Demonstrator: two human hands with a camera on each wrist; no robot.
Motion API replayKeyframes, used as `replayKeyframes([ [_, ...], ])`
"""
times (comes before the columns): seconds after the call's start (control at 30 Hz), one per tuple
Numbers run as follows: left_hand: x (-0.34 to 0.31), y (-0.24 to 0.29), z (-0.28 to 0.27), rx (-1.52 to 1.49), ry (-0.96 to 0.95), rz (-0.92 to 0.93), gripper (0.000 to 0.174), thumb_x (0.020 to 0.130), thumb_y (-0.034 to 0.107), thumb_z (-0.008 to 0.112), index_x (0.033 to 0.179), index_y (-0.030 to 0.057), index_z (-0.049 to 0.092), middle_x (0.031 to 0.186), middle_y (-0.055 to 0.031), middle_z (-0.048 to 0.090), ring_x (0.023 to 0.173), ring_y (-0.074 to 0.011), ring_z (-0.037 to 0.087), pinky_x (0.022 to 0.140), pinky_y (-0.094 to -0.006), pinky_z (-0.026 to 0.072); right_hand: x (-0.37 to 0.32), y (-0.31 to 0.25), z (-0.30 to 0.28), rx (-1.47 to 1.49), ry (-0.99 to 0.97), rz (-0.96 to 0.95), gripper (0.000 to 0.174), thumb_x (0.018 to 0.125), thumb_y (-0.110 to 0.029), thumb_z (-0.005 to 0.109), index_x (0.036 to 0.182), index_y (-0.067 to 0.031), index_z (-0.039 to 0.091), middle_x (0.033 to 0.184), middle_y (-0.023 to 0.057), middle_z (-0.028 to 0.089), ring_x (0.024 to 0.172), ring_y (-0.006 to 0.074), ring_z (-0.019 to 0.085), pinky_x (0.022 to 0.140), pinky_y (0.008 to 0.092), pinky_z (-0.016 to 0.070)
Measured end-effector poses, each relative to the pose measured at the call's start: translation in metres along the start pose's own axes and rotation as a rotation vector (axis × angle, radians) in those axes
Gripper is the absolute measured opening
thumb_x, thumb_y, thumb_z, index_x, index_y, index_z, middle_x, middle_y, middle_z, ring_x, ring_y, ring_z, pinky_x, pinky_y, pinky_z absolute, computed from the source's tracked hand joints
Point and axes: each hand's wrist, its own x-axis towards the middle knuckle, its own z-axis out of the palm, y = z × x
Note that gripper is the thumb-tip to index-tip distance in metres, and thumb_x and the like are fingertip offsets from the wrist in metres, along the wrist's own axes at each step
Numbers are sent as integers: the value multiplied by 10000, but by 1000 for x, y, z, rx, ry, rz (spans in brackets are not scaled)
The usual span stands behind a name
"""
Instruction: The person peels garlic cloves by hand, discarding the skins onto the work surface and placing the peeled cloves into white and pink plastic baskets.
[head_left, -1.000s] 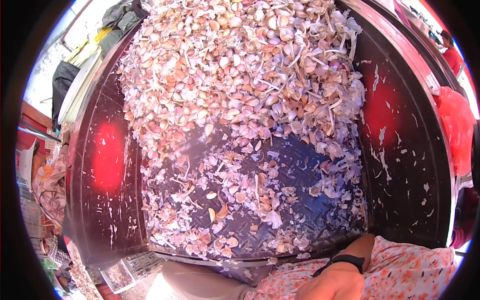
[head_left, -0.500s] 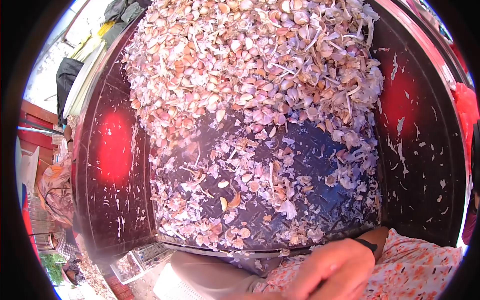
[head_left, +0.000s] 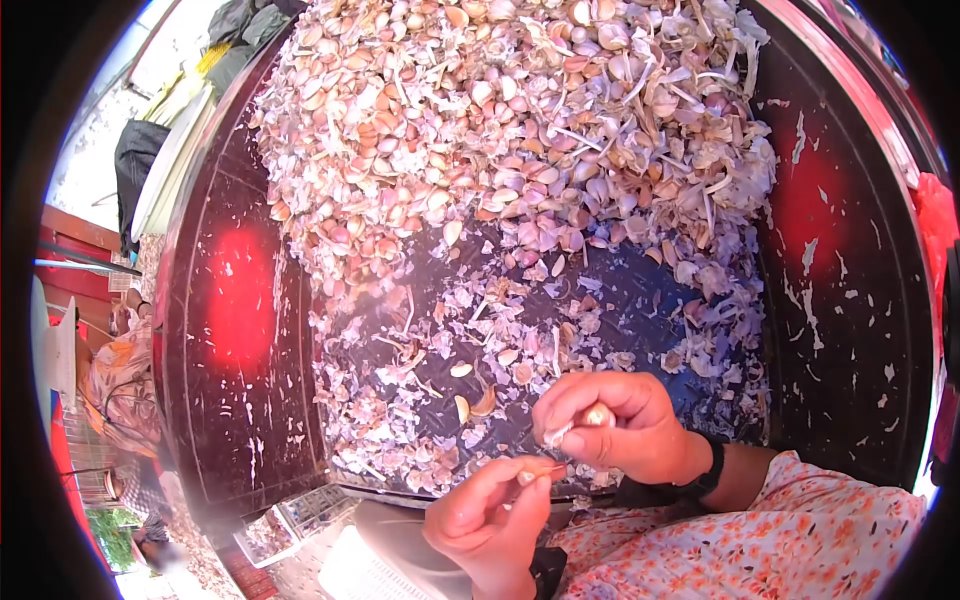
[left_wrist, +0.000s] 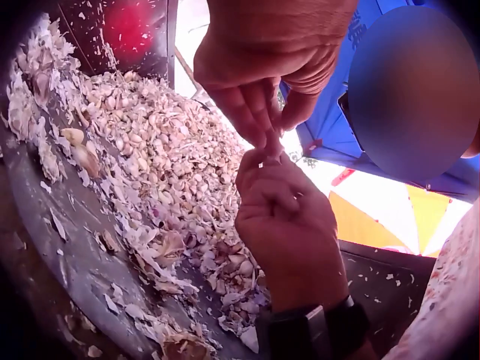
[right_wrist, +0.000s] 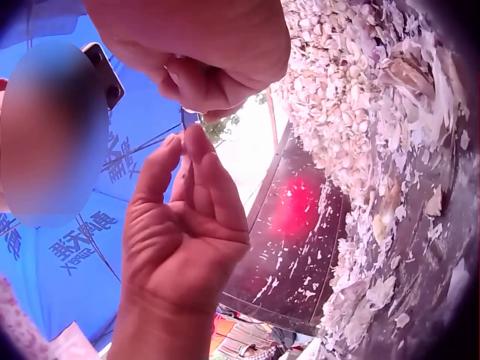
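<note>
The left hand (head_left: 493,520) is above the tray's near edge, thumb and forefinger pinching a small pale piece (head_left: 527,478), apparently garlic. Just right of it and slightly higher, the right hand (head_left: 628,428) curls its fingers round a pale garlic clove (head_left: 598,414), with a whitish bit at its fingertips. In the left wrist view, fingertips of the left hand (left_wrist: 274,56) meet those of the right hand (left_wrist: 289,214), mostly hiding what they hold. The right wrist view has the right hand (right_wrist: 199,52) over the left hand (right_wrist: 184,232).
Garlic cloves (head_left: 430,130) and papery skins are heaped across the far part of the dark tray (head_left: 225,420). Loose skins and a few cloves lie scattered nearer. High dark walls stand left and right. Another person (head_left: 120,380) is at the far left.
Both hands have come up over the tray's near edge. The left hand, barely visible before, is now in full view; the right hand has risen from the lap, showing a clove in its fingers.
</note>
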Motion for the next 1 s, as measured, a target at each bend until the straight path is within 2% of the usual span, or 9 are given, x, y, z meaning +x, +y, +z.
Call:
replayKeyframes([
  [0.1,17,-4,0,-288,58,-37,191,768,-126,583,953,-83,610,825,-148,651,719,-184,652,665,-263,532,2,0,-11,479,127,308,155,882,-60,543,1025,-6,570,877,29,565,620,69,477,528,187,378],
  [0.17,28,-9,-5,-308,65,-132,172,776,-127,569,932,-65,607,823,-136,645,735,-186,652,680,-259,524,5,2,-10,546,151,308,178,885,-84,530,1047,-14,556,837,27,547,569,45,422,455,164,319],
  [0.33,69,-37,-26,205,-152,-159,248,880,91,575,1069,-68,590,820,-114,657,687,-160,646,641,-253,528,11,14,-19,760,199,377,259,905,-209,478,1039,1,552,844,89,545,613,100,479,438,177,356],
  [0.43,103,-40,-43,303,-17,-135,257,885,107,574,1078,-61,592,848,-111,659,702,-145,640,655,-241,520,12,20,-27,947,208,399,265,909,-235,464,978,3,559,841,105,537,663,142,517,446,190,379],
  [0.6,194,-46,-74,665,15,173,284,851,100,572,1088,-55,588,908,-129,668,802,-152,626,734,-277,476,9,32,-35,1154,105,381,216,886,-207,483,881,-7,565,852,106,522,708,178,535,467,205,408],
  [0.67,231,-54,-76,804,41,322,288,831,102,571,1079,-42,591,947,-152,665,816,-209,641,752,-299,471,11,24,-31,1039,223,436,153,847,-158,516,876,-20,576,860,104,501,697,166,500,468,202,400],
  [0.83,257,-48,-27,792,-135,357,248,806,119,579,1022,11,637,923,-198,647,825,-298,636,739,-329,477,12,31,-31,1136,167,411,122,799,-95,543,897,-28,573,837,92,473,718,160,482,474,202,395],
  [0.93,266,-44,8,993,-142,482,208,810,86,580,998,37,655,798,-151,664,725,-230,641,639,-341,472,12,34,-26,1126,159,425,129,816,-106,537,864,12,558,808,98,477,721,163,498,470,202,382],
  [1.0,269,-42,26,1344,-264,518,177,775,98,602,928,22,647,763,-185,629,706,-314,625,637,-389,475,13,35,-25,1077,178,423,139,823,-112,536,861,20,555,786,94,480,722,167,509,468,201,378],
])
